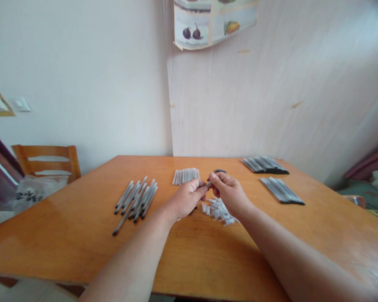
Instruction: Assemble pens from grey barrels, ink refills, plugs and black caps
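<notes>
My left hand [189,196] and my right hand [228,189] meet above the middle of the table, both with fingers closed in a pinch. Between their fingertips shows a small, pale, slim pen part [209,183]; the fingers cover most of it. A small dark piece [193,210] shows just below my left hand; I cannot tell whether it is held or lies on the table. Under my right hand is a loose heap of short white plastic pieces [219,211]. Pale pen barrels [186,175] lie in a row behind my left hand. Small black parts [220,170] lie behind my right hand.
Left on the wooden table [66,235] is a loose pile of grey pens with black ends [138,199]. Two neat rows of similar pens, a far one [264,165] and a nearer one [282,191], lie at right. A chair [47,153] with a clear plastic bag [34,191] stands at left.
</notes>
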The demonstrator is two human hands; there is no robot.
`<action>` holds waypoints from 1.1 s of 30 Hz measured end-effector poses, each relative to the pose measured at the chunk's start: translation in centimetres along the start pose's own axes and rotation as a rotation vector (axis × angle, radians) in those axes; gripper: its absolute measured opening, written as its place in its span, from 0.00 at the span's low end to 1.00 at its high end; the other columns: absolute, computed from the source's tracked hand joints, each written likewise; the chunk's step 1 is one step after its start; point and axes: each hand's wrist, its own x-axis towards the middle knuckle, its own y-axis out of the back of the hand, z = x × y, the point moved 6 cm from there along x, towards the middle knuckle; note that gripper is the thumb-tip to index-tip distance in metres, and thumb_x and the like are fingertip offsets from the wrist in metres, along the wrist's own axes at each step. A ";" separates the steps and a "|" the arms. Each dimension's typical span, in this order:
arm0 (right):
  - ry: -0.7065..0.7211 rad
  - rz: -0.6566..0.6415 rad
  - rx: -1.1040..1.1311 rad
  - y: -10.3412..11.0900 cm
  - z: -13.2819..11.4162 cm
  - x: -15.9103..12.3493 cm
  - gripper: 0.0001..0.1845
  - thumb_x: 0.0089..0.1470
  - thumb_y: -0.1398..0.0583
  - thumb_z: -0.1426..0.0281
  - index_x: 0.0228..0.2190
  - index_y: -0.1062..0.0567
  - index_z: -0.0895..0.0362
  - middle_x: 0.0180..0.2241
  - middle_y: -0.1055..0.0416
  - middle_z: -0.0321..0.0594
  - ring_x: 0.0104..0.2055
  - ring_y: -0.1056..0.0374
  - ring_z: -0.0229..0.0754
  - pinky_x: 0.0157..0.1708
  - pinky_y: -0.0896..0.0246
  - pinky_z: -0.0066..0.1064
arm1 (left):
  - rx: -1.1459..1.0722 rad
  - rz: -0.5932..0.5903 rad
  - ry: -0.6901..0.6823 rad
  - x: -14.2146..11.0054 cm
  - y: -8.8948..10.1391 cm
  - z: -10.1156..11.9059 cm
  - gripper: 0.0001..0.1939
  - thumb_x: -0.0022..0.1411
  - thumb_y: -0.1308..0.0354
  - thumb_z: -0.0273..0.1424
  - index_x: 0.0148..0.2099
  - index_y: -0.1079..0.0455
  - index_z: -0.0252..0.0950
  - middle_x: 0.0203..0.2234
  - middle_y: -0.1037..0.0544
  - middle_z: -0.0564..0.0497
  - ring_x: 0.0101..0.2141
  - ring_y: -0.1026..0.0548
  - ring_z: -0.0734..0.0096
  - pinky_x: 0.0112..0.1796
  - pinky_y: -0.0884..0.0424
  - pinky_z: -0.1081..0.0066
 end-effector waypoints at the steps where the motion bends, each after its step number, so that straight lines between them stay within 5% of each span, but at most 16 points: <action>1: 0.004 -0.005 0.004 0.0 -0.1 0.0 0.22 0.51 0.40 0.49 0.26 0.29 0.56 0.17 0.38 0.32 0.18 0.49 0.32 0.19 0.55 0.27 | -0.031 -0.012 0.019 0.0 -0.1 -0.1 0.19 0.61 0.46 0.47 0.37 0.33 0.34 0.25 0.33 0.54 0.21 0.39 0.81 0.22 0.46 0.77; 23: -0.032 -0.082 0.095 -0.7 0.5 0.0 0.22 0.50 0.39 0.49 0.28 0.28 0.58 0.20 0.32 0.36 0.20 0.42 0.33 0.19 0.46 0.27 | -0.367 -0.191 0.261 -0.6 0.3 -1.3 0.16 0.58 0.40 0.42 0.39 0.35 0.34 0.23 0.31 0.55 0.16 0.45 0.86 0.18 0.53 0.80; 29: -0.016 0.190 0.236 4.5 0.2 1.9 0.21 0.45 0.34 0.52 0.28 0.27 0.58 0.24 0.30 0.38 0.22 0.39 0.33 0.21 0.45 0.27 | -0.388 -0.196 0.287 -0.7 0.7 -2.4 0.17 0.59 0.41 0.43 0.40 0.34 0.33 0.23 0.30 0.53 0.16 0.44 0.86 0.17 0.54 0.80; 33: -0.031 0.163 0.084 6.2 0.5 2.6 0.18 0.47 0.35 0.55 0.28 0.26 0.59 0.24 0.30 0.38 0.21 0.41 0.32 0.20 0.47 0.26 | -0.454 -0.057 0.267 -0.1 1.5 -3.0 0.17 0.58 0.39 0.41 0.40 0.33 0.32 0.24 0.29 0.52 0.17 0.41 0.85 0.18 0.51 0.81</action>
